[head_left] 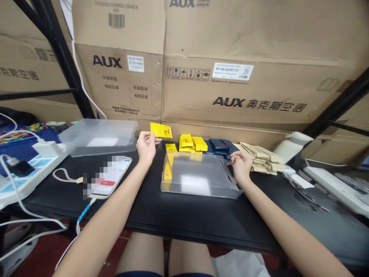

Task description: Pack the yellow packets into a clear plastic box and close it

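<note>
Big brown boxes stand behind a black worktop (178,215). Left hand (146,148) has its grip pinched shut on one yellow packet (160,130), lifted up clear of the packet rows (201,145). Right hand (241,166) rests on the clear plastic box (198,175), likely keeping it steady; its grip is curled, so I cannot tell if it holds anything. A phone (111,177) screen is blurred.

Between the left hand (146,147) and right hand (241,166) lies the clear plastic box (198,175), filling that gap. Behind both hands, packet piles (201,145) and a cardboard wall (230,88) block the way. Bare black tabletop (187,215) lies open nearer the body.
</note>
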Action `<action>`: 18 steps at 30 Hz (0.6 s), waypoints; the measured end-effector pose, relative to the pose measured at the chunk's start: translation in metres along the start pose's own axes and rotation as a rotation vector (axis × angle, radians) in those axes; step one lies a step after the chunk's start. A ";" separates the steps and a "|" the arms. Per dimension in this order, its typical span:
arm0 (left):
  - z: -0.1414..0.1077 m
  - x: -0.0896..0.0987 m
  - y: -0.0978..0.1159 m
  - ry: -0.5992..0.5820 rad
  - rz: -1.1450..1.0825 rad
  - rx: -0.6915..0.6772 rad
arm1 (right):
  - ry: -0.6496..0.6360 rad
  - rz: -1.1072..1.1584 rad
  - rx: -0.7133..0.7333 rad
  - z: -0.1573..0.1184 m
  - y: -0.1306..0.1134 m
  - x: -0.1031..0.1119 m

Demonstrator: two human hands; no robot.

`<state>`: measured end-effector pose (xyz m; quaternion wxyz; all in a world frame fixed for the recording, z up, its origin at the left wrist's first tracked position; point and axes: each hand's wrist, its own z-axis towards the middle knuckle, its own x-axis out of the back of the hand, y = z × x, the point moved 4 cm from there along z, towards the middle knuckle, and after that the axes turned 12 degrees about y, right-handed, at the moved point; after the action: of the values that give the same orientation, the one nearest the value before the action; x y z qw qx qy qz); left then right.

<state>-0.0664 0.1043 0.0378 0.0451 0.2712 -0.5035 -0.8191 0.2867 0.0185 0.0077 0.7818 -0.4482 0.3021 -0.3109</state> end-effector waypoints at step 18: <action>-0.045 -0.028 -0.008 -0.760 0.255 0.129 | -0.687 -0.255 0.409 -0.043 -0.042 -0.027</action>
<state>-0.0191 0.0821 0.0270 -0.0602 -0.1132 -0.5642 -0.8157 0.2283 -0.0002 0.0322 0.8652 -0.3953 -0.1022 -0.2912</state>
